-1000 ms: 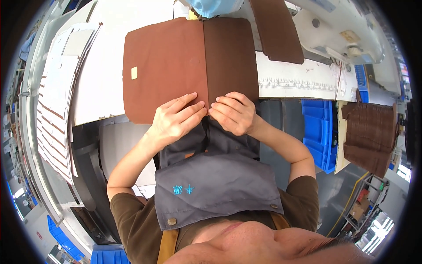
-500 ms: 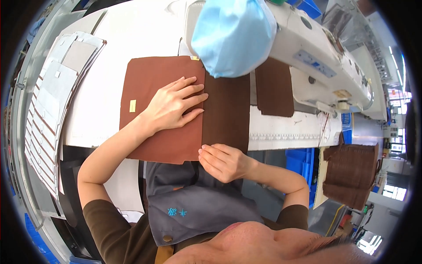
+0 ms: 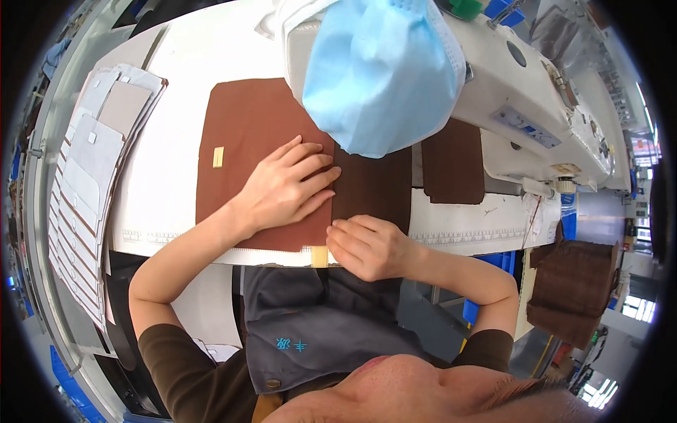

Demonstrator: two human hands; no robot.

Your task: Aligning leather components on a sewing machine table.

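Note:
A reddish-brown panel, which looks like leather or coated fabric, lies on the sewing table. Its right side meets a dark brown panel along a straight line running up toward the machine. My left hand rests open on the reddish panel, fingertips at that line. My right hand is closed, fingers together, at the near end of the line on the dark panel's edge. Ahead of both hands, a light blue face mask hides the needle area and the panels' far ends.
The white sewing machine fills the upper right; another dark brown piece lies beneath its arm. A stack of grey-white pieces stands at left. Beyond the table's right end are stacked brown pieces. Yellow tape marks the front edge.
Both panels have slid away from me toward the machine, and both hands have moved with them. The near edge now lies on the table, uncovering the tape. The view has shifted slightly.

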